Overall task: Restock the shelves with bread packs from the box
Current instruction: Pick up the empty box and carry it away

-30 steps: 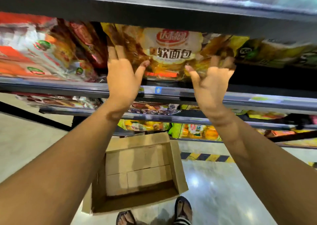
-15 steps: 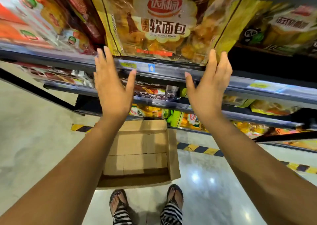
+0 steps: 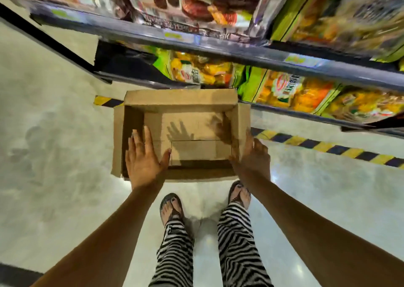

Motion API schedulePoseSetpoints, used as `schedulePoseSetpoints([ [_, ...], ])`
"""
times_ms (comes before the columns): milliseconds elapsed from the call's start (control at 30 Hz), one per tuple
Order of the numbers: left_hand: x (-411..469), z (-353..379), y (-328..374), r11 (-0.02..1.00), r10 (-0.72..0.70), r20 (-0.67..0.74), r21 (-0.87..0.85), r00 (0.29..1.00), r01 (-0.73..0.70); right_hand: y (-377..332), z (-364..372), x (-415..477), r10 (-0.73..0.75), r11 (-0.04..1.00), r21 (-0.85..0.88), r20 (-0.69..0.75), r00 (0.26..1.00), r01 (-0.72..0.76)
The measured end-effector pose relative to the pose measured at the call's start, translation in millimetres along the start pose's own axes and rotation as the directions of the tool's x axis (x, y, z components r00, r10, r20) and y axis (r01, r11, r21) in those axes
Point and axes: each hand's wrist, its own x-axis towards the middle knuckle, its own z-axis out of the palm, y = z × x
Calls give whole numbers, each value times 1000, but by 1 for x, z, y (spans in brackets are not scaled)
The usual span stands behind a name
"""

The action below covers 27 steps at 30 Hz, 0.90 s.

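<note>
An open cardboard box point(image 3: 181, 99) stands on the floor in front of the shelves, and only its bare bottom shows inside. My left hand point(image 3: 144, 158) hovers over the box's near left corner, fingers spread, holding nothing. My right hand point(image 3: 251, 153) is over the box's right wall, blurred, fingers spread and empty. Bread packs in yellow and green wrappers point(image 3: 290, 92) lie on the low shelf behind the box. Darker packs point(image 3: 196, 8) fill the shelf above.
Metal shelf edges point(image 3: 218, 52) jut out above the box. A yellow-black hazard strip point(image 3: 328, 147) runs along the floor at the shelf base. My feet in sandals point(image 3: 171, 207) stand just behind the box on glossy pale floor.
Both hands let go of the bread pack on the upper shelf and dropped down to the box. The view has tilted down from the shelf to the floor.
</note>
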Motion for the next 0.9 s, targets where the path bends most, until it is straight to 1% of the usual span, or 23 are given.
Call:
schedulePoseSetpoints([
  [33, 3, 10, -13, 1000, -19, 5, 16, 1000, 19, 6, 16, 3, 51, 998, -34, 44, 998, -49],
  [67, 7, 20, -28, 999, -41, 13, 28, 999, 41, 12, 31, 7, 90, 994, -62, 55, 994, -87],
  [133, 19, 41, -57, 995, -75, 24, 65, 997, 74, 22, 60, 14, 141, 986, -100, 41, 989, -137],
  [233, 39, 72, -102, 980, -135, 31, 154, 990, 129, 34, 100, 30, 213, 972, -109, 26, 977, -209],
  [367, 66, 108, -151, 950, -267, 62, 183, 962, 252, 44, 144, 52, 252, 966, -63, 36, 967, -249],
  [467, 84, 122, -173, 959, -273, 101, 107, 957, 262, 58, 163, 70, 309, 950, 59, -45, 950, -306],
  [533, 92, 123, -179, 973, -227, 101, 59, 969, 222, 66, 166, 77, 294, 952, 108, -71, 953, -285],
  [667, 98, 112, -186, 987, -142, 118, 87, 983, 132, 71, 163, 82, 228, 972, 71, -49, 972, -225],
  [767, 88, 93, -182, 985, -149, 145, 112, 978, 134, 68, 143, 70, 232, 971, 64, -4, 973, -231],
  [833, 71, 70, -174, 984, -164, 171, 97, 971, 149, 66, 121, 51, 234, 970, 68, 29, 972, -235],
  [900, 50, 41, -166, 981, -190, 208, 76, 960, 178, 63, 94, 23, 221, 974, 32, 58, 974, -223],
])
